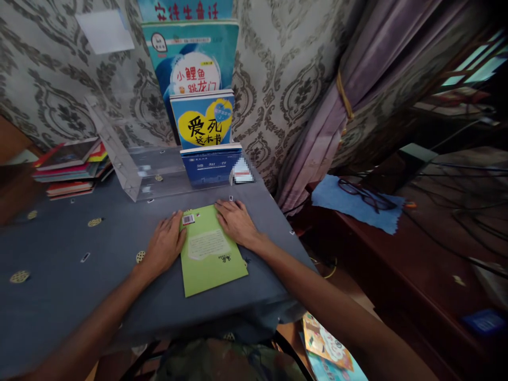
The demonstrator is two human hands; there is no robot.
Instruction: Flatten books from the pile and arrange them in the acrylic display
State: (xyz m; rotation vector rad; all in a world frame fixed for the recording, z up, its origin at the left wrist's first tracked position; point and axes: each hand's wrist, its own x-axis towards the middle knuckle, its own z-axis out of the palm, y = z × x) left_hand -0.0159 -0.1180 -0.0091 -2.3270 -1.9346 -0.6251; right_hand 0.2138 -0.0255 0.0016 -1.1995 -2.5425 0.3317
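A thin green book (210,254) lies back cover up on the blue-grey tablecloth (79,275), its barcode at the far left corner. My left hand (165,242) lies flat on the cloth with fingers on the book's left edge. My right hand (235,221) rests flat over the book's far right corner. Neither hand grips anything. Just beyond, several books stand stepped on a clear acrylic stand (138,169): a dark blue book (210,165) in front, a blue book with a yellow heart (203,120) behind it, taller teal ones (190,55) at the back.
A stack of books (71,166) lies at the far left of the table. To the right, glasses (363,191) sit on a blue cloth (353,203) on a dark wooden bench. A purple curtain (349,100) hangs by the wall. More books (329,349) lie on the floor.
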